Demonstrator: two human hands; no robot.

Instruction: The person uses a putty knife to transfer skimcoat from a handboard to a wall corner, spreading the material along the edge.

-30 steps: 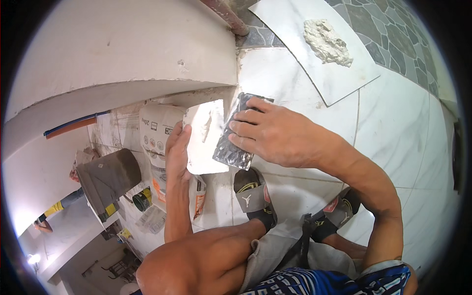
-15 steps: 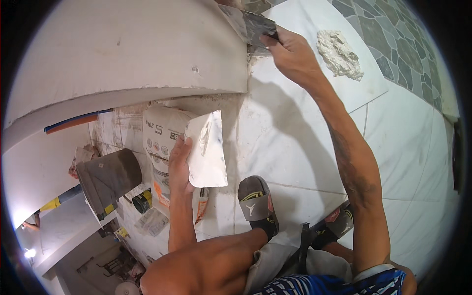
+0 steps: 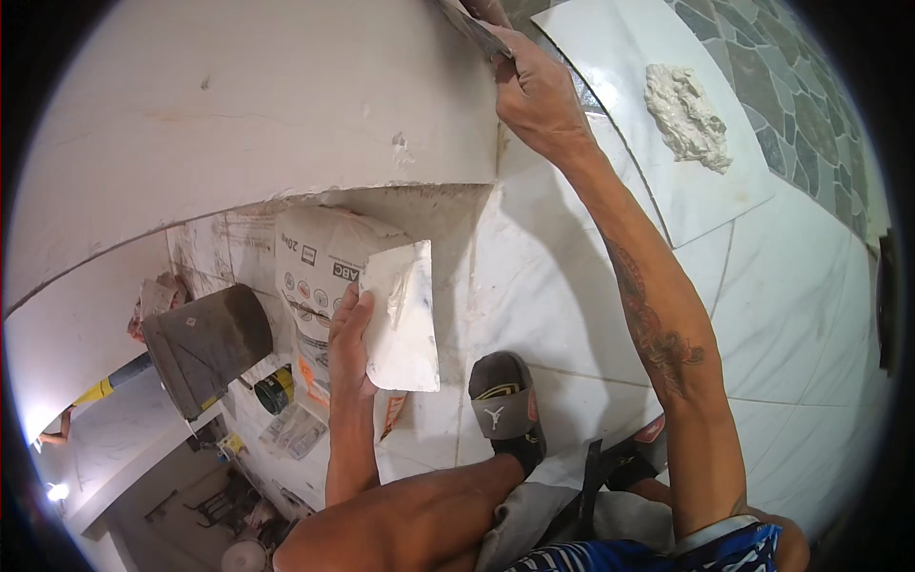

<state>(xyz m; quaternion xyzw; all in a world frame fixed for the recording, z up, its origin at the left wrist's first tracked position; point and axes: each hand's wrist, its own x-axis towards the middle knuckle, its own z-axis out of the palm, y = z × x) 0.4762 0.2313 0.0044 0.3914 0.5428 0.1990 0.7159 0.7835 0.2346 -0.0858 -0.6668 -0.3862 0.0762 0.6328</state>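
My left hand (image 3: 350,338) grips a flat white plate (image 3: 410,343) by its left edge. A small smear of pale putty (image 3: 396,294) sticks to the plate's face. At the top, my right hand (image 3: 545,107) is closed around a wide putty knife (image 3: 475,30), seen nearly edge-on beside the end of the white wall (image 3: 286,105). Whether its blade touches the wall I cannot tell. To the right of that hand, a lumpy heap of putty (image 3: 686,119) lies on a loose white panel (image 3: 705,205).
A printed sack (image 3: 319,250) stands behind my left hand. Left of it are a dark grey bucket (image 3: 210,343) lying tilted and a small green can (image 3: 276,389). My sandalled foot (image 3: 505,410) rests on white marbled tiles (image 3: 581,334). Stone-patterned flooring (image 3: 796,143) lies far right.
My right hand has shifted slightly left and turned, so the putty knife's broad face now shows nearly edge-on. My left hand still holds the plate, a little lower in the picture.
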